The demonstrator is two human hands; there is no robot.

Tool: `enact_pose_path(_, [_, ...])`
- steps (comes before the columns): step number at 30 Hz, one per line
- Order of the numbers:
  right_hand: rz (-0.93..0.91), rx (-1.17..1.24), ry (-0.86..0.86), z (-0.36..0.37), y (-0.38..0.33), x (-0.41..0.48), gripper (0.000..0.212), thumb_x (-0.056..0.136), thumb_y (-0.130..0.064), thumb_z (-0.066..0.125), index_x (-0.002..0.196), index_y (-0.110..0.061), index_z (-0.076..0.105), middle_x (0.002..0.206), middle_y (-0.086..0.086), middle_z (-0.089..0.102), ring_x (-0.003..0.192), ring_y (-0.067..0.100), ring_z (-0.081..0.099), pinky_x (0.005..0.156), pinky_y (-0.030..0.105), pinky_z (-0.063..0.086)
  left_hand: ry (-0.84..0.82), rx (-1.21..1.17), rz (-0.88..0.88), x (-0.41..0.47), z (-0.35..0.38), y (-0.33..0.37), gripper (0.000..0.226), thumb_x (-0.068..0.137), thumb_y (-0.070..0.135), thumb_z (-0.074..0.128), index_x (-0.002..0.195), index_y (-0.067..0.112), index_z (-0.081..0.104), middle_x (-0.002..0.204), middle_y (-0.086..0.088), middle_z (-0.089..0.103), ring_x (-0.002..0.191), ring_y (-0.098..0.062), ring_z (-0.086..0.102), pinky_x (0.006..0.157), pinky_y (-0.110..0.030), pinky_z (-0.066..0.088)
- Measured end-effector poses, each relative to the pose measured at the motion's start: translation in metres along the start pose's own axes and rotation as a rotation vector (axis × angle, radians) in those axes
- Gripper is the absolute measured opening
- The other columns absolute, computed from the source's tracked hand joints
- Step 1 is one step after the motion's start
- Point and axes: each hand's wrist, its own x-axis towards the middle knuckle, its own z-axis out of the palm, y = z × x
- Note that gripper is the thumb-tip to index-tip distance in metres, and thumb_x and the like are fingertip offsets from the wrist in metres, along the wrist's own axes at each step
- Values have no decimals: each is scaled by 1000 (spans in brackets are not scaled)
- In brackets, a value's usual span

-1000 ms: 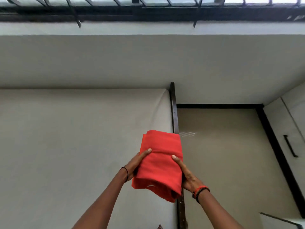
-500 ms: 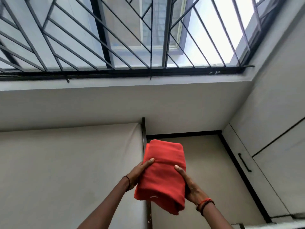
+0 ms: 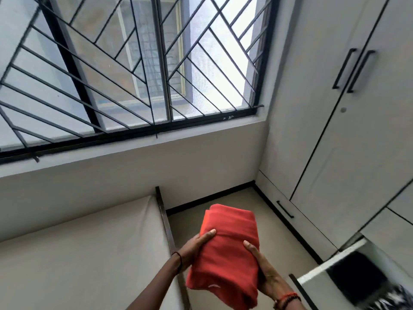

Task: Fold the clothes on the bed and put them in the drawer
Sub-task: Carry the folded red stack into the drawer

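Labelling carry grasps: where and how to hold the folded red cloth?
Clamp the folded red cloth mid-length on its two long sides, one hand from each side, thumb on top, fingers underneath, as the left hand and right hand do. It is soft and thick, with a loose lower edge; a corner pinch would likely unfold it.

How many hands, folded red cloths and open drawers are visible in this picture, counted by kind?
Hands: 2 (left hand, right hand)
Folded red cloth: 1
Open drawer: 1
Total: 4
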Motion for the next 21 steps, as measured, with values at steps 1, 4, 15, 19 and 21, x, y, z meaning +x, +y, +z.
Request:
enact_pose_path(1, [-10, 2, 8, -1, 0, -4, 102, 34, -42, 93, 123, -7, 57, 115, 19, 67, 100, 31, 67, 90, 39, 50, -2, -3, 1, 0, 4, 0, 72, 70, 60, 71, 126, 16, 56, 116, -7, 69, 108, -23, 65, 100, -41, 48])
enact_pose_path(4, [-75, 45, 75, -10, 4, -29, 97, 44, -44, 89, 128, -8, 54, 118, 17, 66, 107, 31, 64, 88, 37, 51, -57, 38, -25, 0, 21, 0, 73, 70, 62, 71, 126, 18, 56, 116, -6, 69, 107, -23, 65, 99, -40, 49])
enact_pose_path(15, [-201, 247, 350, -83, 34, -123, 84, 52, -46, 83, 124, -12, 57, 114, 13, 68, 102, 25, 67, 87, 34, 53, -319, 234, -154, 13, 133, -17, 75, 68, 68, 69, 124, 18, 58, 114, -4, 70, 106, -20, 66, 101, -38, 47])
enact_pose_path(19, [-255, 365, 441, -118, 45, -157, 75, 66, -45, 79, 129, -14, 54, 116, 12, 68, 105, 24, 65, 78, 29, 56, -382, 313, -171, 18, 189, -22, 68, 71, 64, 69, 121, 18, 59, 109, -3, 72, 101, -20, 68, 98, -38, 50])
enact_pose_path(21, [-272, 405, 482, -135, 49, -171, 68, 72, -42, 76, 130, -15, 53, 115, 12, 68, 105, 24, 66, 76, 29, 56, -417, 339, -189, 23, 211, -27, 73, 69, 65, 70, 124, 20, 56, 111, -3, 71, 103, -19, 67, 99, -39, 48])
